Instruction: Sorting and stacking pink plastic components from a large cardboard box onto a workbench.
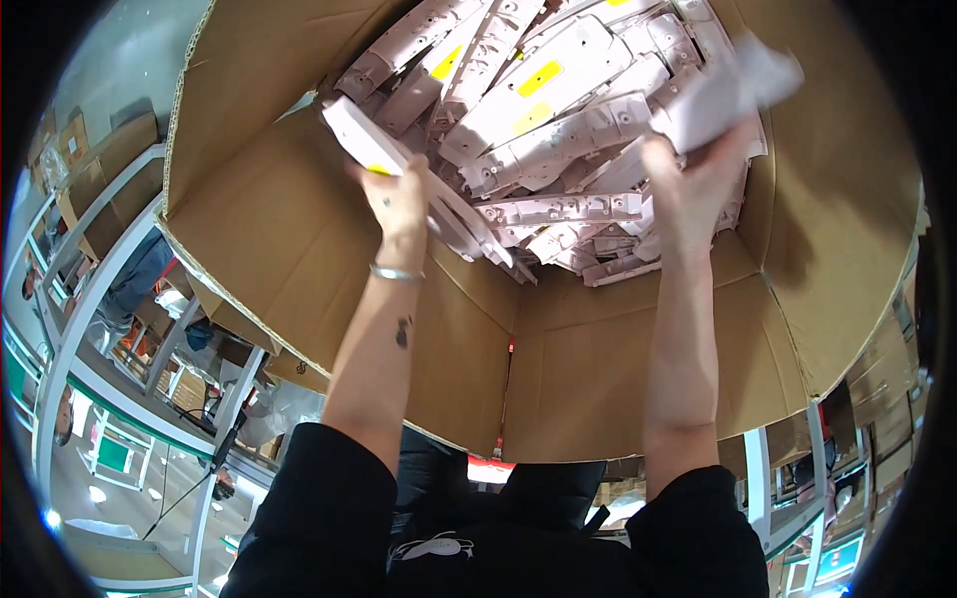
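White part gripped in left hand, blurry part in right hand
Pile between and beyond them, box around. Looks like mid-handling; next move probably wants steady grips.

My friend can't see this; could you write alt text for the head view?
The left hand holds a long white part and the right hand a blurred white piece, both reaching into a large open cardboard box heaped with white moulded parts. Yellow patches mark some of the heap; a silver bracelet circles the left wrist.
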`<state>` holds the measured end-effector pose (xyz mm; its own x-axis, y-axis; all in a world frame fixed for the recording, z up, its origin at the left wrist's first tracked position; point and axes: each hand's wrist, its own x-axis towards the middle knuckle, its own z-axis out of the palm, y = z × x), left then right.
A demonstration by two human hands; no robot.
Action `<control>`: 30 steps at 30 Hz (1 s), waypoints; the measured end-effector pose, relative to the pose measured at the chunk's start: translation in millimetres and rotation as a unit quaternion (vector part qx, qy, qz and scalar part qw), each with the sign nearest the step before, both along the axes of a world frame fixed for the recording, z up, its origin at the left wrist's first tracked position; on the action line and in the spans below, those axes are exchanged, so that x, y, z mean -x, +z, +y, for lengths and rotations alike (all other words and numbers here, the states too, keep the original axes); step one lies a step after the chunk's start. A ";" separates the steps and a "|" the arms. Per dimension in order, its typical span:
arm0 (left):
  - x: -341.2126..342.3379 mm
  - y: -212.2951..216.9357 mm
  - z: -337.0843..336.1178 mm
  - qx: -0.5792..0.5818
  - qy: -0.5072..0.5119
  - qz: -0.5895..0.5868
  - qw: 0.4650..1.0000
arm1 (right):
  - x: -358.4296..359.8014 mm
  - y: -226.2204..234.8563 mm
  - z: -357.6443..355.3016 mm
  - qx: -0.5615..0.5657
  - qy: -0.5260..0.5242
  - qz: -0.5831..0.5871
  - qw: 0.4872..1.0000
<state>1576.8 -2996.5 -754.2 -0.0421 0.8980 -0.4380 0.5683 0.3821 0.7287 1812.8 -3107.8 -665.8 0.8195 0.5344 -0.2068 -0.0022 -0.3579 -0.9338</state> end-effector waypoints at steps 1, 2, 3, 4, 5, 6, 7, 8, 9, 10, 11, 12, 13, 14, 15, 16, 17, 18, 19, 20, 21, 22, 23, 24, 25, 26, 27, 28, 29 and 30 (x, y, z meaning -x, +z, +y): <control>-2.5 12.9 -14.8 0.066 0.045 0.015 0.997 | 5.8 5.8 8.4 -0.022 0.011 0.135 0.991; 24.1 3.7 -24.2 0.025 0.037 0.135 0.990 | 24.8 4.1 23.9 -0.006 0.040 0.173 0.984; 18.7 8.8 -47.7 0.112 0.180 0.096 0.973 | 45.5 -12.7 28.9 0.025 0.069 0.203 0.976; 15.1 17.1 -56.6 0.229 0.223 0.076 0.944 | 61.8 -32.8 25.8 0.079 0.160 0.223 0.958; 27.0 10.4 -63.1 0.260 0.254 0.008 0.932 | 83.4 -50.7 26.8 0.120 0.248 0.245 0.930; 35.8 -1.1 -74.0 0.228 0.244 -0.037 0.942 | 108.7 -71.0 21.6 0.079 0.266 0.230 0.933; 40.2 -10.3 -82.3 0.197 0.233 -0.081 0.949 | 130.9 -88.5 17.6 0.039 0.283 0.216 0.934; 43.6 -14.4 -82.1 0.188 0.242 -0.137 0.942 | 147.7 -97.8 22.6 0.094 0.328 0.222 0.914; 46.3 -18.2 -79.4 0.189 0.240 -0.138 0.942 | 159.7 -106.1 25.8 0.152 0.369 0.224 0.889; 50.6 -21.1 -73.9 0.239 0.227 -0.151 0.932 | 175.6 -120.5 22.7 0.169 0.360 0.197 0.896; 59.2 -21.8 -66.1 0.284 0.214 -0.159 0.921 | 186.2 -124.8 24.9 0.183 0.353 0.172 0.901; 71.8 -24.4 -66.6 0.302 0.192 -0.199 0.912 | 191.7 -129.7 23.1 0.229 0.342 0.273 0.870; 77.5 -28.3 -67.0 0.302 0.189 -0.198 0.913 | 195.0 -135.8 20.7 0.226 0.339 0.274 0.871; 75.7 -31.8 -70.5 0.315 0.165 -0.161 0.921 | 200.1 -154.2 6.7 0.171 0.302 0.361 0.866; 72.5 -35.7 -76.3 0.328 0.140 -0.126 0.925 | 202.9 -170.2 -8.5 0.116 0.262 0.442 0.850; 71.8 -32.8 -77.0 0.312 0.147 -0.129 0.930 | 208.2 -176.8 -13.8 0.092 0.233 0.496 0.831; 71.5 -30.7 -74.6 0.306 0.154 -0.129 0.931 | 209.3 -172.7 -12.0 0.087 0.233 0.499 0.830; 72.1 -26.9 -74.0 0.280 0.160 -0.142 0.936 | 211.4 -167.7 -11.0 0.058 0.220 0.518 0.825; 73.1 -23.0 -73.0 0.255 0.166 -0.155 0.940 | 213.1 -164.4 -7.6 0.028 0.207 0.537 0.818; 58.2 -13.9 -71.3 0.257 0.166 -0.155 0.939 | 208.1 -163.6 -8.0 0.038 0.202 0.534 0.820; 41.3 -0.5 -66.0 0.219 0.162 -0.102 0.957 | 202.8 -159.6 -5.2 0.039 0.200 0.535 0.820; 35.2 8.1 -61.3 0.177 0.157 -0.045 0.971 | 198.9 -151.3 2.3 0.012 0.186 0.529 0.828; 40.3 7.7 -49.6 0.179 0.149 -0.056 0.971 | 200.3 -143.3 9.0 -0.018 0.170 0.523 0.835; 41.5 5.2 -39.0 0.231 0.170 -0.077 0.955 | 199.5 -146.8 15.3 -0.047 0.192 0.521 0.830; 41.8 3.3 -30.7 0.282 0.190 -0.099 0.935 | 198.0 -148.9 18.7 -0.048 0.189 0.522 0.830; 41.8 -0.7 -24.1 0.294 0.195 -0.112 0.929 | 192.7 -147.5 27.7 0.001 0.210 0.524 0.826; 45.6 -4.3 -20.4 0.294 0.190 -0.112 0.930 | 187.6 -146.8 34.7 0.050 0.229 0.524 0.819; 50.7 -9.3 -18.0 0.305 0.174 -0.131 0.927 | 189.9 -154.0 36.0 0.037 0.238 0.509 0.826; 54.8 -10.7 -14.0 0.315 0.158 -0.148 0.924 | 188.0 -151.3 40.7 0.033 0.234 0.509 0.828; 59.4 -10.6 -11.5 0.310 0.150 -0.139 0.929 | 185.7 -148.4 45.2 0.046 0.260 0.520 0.812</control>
